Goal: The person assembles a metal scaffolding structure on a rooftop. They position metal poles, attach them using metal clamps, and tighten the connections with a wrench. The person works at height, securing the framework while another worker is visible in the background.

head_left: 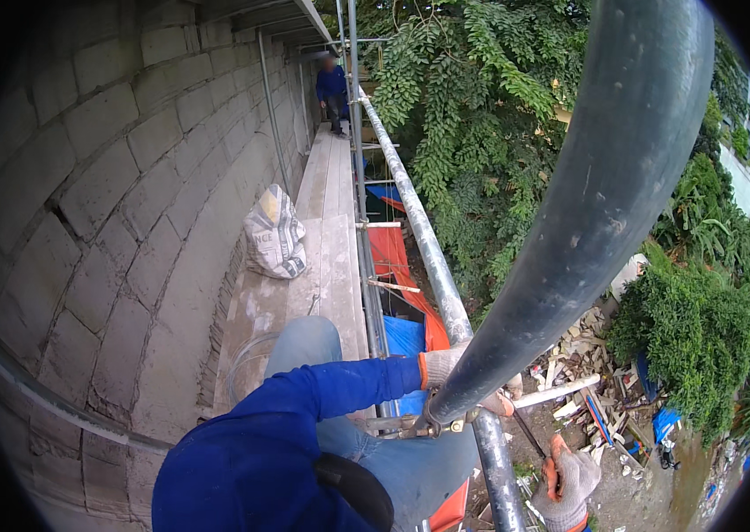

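Note:
My left hand (442,363), in a pale knit glove with an orange cuff, is closed round the scaffold pipes where they cross. Part of it is hidden behind the thick dark steel pipe (561,213) that rises close in front of me. Orange fingertips show on that pipe's far side. Beside the hand, a metal coupler (430,424) sits at the dark pipe's lower end, by the long paint-spattered rail pipe (424,226). Lower right, beyond the rail, my gloved right hand (567,486) is closed on a thin dark rod-like tool (530,436), apparently a spanner.
A plank walkway (326,253) runs along a block wall (126,168), with a white sack (275,235) and a wire loop (246,359) on it. A person in blue (331,89) stands at its far end. Debris (579,355) lies far below, beside trees (472,115).

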Demonstrator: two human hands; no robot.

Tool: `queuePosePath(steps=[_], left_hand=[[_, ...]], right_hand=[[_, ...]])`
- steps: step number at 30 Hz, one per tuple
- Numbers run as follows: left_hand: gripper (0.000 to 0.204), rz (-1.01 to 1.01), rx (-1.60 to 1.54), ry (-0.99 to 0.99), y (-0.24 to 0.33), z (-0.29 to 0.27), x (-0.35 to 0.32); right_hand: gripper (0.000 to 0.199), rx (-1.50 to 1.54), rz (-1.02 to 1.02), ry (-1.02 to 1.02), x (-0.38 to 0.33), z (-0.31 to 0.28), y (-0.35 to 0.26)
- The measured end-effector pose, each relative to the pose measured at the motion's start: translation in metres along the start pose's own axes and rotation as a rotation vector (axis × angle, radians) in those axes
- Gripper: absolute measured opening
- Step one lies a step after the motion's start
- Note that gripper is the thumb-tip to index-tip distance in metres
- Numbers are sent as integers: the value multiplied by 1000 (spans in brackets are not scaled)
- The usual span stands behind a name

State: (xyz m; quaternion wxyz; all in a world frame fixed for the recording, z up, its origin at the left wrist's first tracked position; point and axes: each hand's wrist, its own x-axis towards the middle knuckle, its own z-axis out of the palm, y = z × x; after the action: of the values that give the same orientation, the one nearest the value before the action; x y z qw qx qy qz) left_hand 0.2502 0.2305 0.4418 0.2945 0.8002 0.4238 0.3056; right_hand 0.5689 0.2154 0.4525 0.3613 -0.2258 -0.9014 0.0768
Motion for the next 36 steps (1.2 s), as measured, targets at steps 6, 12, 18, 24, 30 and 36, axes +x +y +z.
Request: queuePosePath(steps=[6, 12, 18, 24, 30, 36], left_hand=[[38, -231, -24, -131, 5, 0, 6], [65, 41, -267, 375, -8, 13, 27], [48, 183, -914, 872, -47, 9, -14], [31, 104, 216, 139, 15, -30, 1], [28, -237, -247, -79, 22, -25, -5], [26, -366, -291, -96, 43, -24, -9]], right_hand=[[24, 168, -38, -348, 13, -16, -5], [17, 703, 96, 234, 146, 18, 9], [18, 942, 333, -44, 280, 174, 25], [26, 1059, 382, -198, 267, 215, 59], [21, 1591, 259, -68, 251, 195, 37], [22, 1702, 240, -230, 247, 199, 39]])
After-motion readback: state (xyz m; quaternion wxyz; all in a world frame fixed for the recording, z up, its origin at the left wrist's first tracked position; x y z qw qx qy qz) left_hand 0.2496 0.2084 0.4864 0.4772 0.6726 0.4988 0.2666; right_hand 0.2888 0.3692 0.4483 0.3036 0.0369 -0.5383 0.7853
